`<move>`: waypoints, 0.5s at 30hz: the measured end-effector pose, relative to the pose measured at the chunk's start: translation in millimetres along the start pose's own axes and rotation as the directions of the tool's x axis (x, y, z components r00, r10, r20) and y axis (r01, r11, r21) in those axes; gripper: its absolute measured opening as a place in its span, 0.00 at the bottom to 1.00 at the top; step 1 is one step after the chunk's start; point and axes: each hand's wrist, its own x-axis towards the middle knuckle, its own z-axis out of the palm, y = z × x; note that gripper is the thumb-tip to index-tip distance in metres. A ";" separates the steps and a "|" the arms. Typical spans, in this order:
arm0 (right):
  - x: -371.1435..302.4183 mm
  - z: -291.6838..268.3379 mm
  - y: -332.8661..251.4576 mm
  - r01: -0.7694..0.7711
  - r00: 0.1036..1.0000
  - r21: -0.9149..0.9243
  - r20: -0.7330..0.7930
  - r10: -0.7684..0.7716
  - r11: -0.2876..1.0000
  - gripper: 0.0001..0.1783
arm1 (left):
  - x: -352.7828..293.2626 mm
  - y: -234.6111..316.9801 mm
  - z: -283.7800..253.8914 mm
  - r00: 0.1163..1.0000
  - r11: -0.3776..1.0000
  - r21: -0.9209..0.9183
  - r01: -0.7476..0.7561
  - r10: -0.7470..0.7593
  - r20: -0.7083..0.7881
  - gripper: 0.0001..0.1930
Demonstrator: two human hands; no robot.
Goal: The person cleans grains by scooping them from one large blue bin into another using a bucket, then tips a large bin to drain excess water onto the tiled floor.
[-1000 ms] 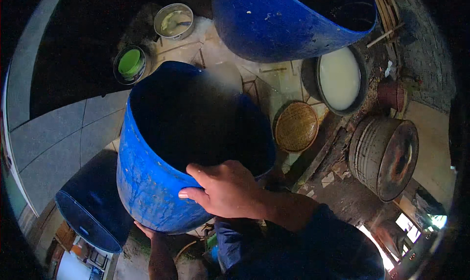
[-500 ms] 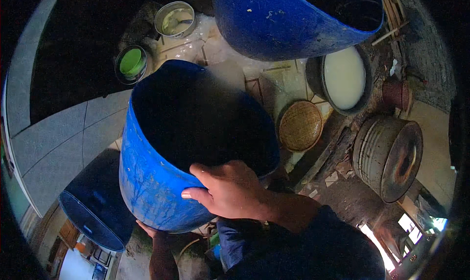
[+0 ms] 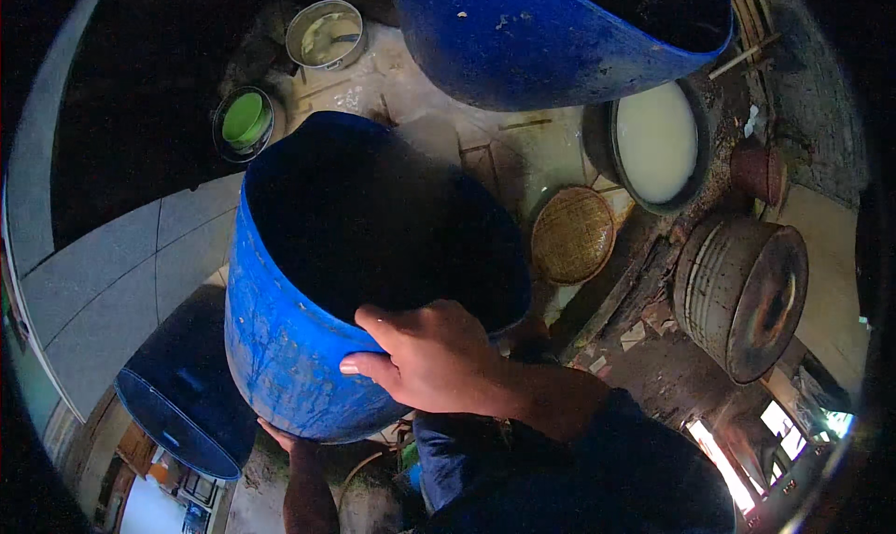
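A big blue plastic barrel (image 3: 289,324) with an open top is tipped in front of me, its mouth facing away to the upper right. Its inside is dark, and a pale haze hangs near the far rim. My right hand (image 3: 429,358) grips the near rim, thumb on the outer wall and fingers over the edge. Under the barrel's lower left side my left hand (image 3: 278,436) supports the base; most of its fingers are hidden beneath.
Another blue barrel (image 3: 523,49) stands ahead, beside a large pot of white liquid (image 3: 656,147). A woven basket (image 3: 573,235) lies on the tiles. Leftward are a metal pot (image 3: 325,35), a green bowl (image 3: 245,119) and a dark blue drum (image 3: 182,394). A rusty metal drum (image 3: 737,301) lies right.
The view has shifted slightly, so the barrel and surroundings sit a little differently. Both hands keep the same hold on the barrel.
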 end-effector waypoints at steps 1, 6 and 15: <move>0.2 -0.2 0.5 0.021 1.000 -0.012 -0.012 -0.021 1.000 0.18 | 4.9 0.6 -8.4 1.000 1.000 -0.007 0.005 -0.005 0.018 0.44; 3.4 -4.9 1.1 -0.059 0.993 0.023 0.108 0.056 0.998 0.17 | -4.1 -1.4 10.2 0.998 0.999 0.021 -0.030 0.031 -0.058 0.44; 4.5 -5.9 4.4 -0.007 1.000 0.032 0.019 0.007 0.999 0.18 | 15.2 0.6 -27.6 1.000 1.000 0.021 -0.013 0.014 -0.021 0.45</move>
